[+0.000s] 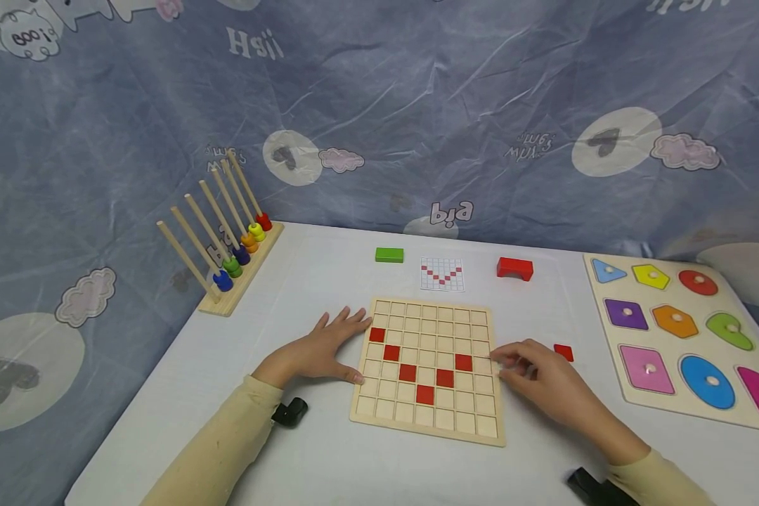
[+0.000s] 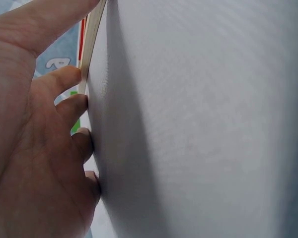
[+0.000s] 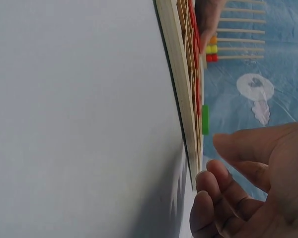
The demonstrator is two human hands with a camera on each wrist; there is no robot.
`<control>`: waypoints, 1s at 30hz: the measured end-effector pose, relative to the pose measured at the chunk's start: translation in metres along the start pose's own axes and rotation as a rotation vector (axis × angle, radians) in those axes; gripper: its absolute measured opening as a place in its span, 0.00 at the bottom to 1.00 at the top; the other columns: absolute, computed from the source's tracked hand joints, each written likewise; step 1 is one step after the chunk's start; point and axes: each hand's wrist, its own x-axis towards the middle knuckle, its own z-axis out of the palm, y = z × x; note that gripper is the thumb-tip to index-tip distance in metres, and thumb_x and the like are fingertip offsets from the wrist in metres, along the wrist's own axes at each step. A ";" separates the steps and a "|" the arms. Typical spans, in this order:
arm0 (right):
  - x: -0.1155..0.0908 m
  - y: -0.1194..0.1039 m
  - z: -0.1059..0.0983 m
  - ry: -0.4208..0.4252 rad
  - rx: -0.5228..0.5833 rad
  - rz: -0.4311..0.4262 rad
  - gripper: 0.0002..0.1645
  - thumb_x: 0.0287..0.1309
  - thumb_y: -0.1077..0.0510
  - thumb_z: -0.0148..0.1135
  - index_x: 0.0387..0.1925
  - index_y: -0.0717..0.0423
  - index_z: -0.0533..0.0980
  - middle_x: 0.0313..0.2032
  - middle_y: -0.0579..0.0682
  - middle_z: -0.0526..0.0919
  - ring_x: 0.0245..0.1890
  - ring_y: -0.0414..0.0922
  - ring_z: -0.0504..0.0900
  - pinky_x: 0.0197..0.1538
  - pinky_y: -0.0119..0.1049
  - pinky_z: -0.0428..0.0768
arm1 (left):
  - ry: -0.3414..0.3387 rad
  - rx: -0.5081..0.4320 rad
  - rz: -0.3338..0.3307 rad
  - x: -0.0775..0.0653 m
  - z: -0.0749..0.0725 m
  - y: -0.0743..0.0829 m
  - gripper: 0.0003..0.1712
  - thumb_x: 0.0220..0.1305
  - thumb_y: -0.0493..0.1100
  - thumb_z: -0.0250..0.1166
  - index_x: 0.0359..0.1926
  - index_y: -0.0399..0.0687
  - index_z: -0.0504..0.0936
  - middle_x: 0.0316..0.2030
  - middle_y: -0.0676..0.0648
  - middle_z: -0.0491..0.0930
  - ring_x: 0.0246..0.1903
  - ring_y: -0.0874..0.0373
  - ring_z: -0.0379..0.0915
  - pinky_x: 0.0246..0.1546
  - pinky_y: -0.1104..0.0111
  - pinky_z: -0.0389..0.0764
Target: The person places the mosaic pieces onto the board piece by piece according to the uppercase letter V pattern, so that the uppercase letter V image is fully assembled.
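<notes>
A wooden grid board lies flat on the white table, with several red square tiles in its cells forming a V. My left hand is at the board's left edge, fingers spread, thumb and fingertips right at the rim. In the left wrist view the fingers are stretched out along the wooden edge. At the right edge my right hand hovers with loosely bent fingers. In the right wrist view its thumb stands apart from the fingertips, nothing between them. A loose red tile lies just beyond the right hand.
Behind the board lie a green block, a pattern card showing a red V, and a red arch block. A peg rack with colored beads stands back left. On the right lies a shape puzzle board. Patterned cloth hangs behind.
</notes>
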 end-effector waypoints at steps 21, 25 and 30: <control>-0.012 0.051 -0.036 0.042 -0.143 0.079 0.20 0.57 0.62 0.74 0.52 0.52 0.84 0.38 0.46 0.80 0.34 0.38 0.75 0.35 0.27 0.79 | 0.003 0.014 0.001 0.002 0.002 -0.003 0.65 0.49 0.65 0.78 0.81 0.55 0.53 0.81 0.50 0.43 0.80 0.47 0.28 0.76 0.45 0.29; -0.013 0.059 -0.039 0.069 -0.152 0.086 0.21 0.56 0.64 0.74 0.52 0.55 0.84 0.40 0.51 0.80 0.36 0.43 0.75 0.33 0.27 0.78 | 0.001 0.014 0.001 0.002 0.002 -0.002 0.65 0.50 0.65 0.78 0.81 0.55 0.53 0.81 0.49 0.43 0.80 0.46 0.28 0.76 0.44 0.30; -0.013 0.064 -0.042 0.067 -0.162 0.149 0.23 0.55 0.65 0.73 0.55 0.58 0.82 0.45 0.59 0.78 0.37 0.50 0.77 0.31 0.28 0.77 | -0.001 0.016 0.003 0.001 0.001 -0.002 0.65 0.50 0.65 0.78 0.81 0.54 0.53 0.81 0.49 0.43 0.80 0.46 0.28 0.76 0.44 0.30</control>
